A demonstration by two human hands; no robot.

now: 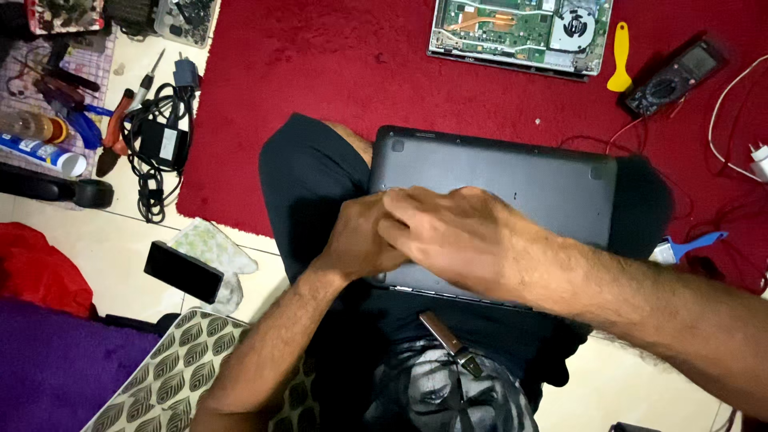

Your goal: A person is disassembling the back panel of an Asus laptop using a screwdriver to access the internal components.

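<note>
A dark grey laptop (512, 180) lies bottom side up across my lap. My left hand (360, 240) grips its near left edge, fingers curled around the edge. My right hand (452, 236) lies over the left hand and presses on the laptop's underside near the same edge. A small metal-tipped tool (450, 344) rests on my shirt just below the laptop.
On the red carpet (320, 64) lie an opened laptop with bare circuit board and fan (520, 32), a yellow pry tool (619, 56), a multimeter (676, 76) and a blue pry tool (696, 242). At left: power adapter with cables (160, 144), screwdrivers (120, 120), black box (182, 272), patterned cushion (160, 376).
</note>
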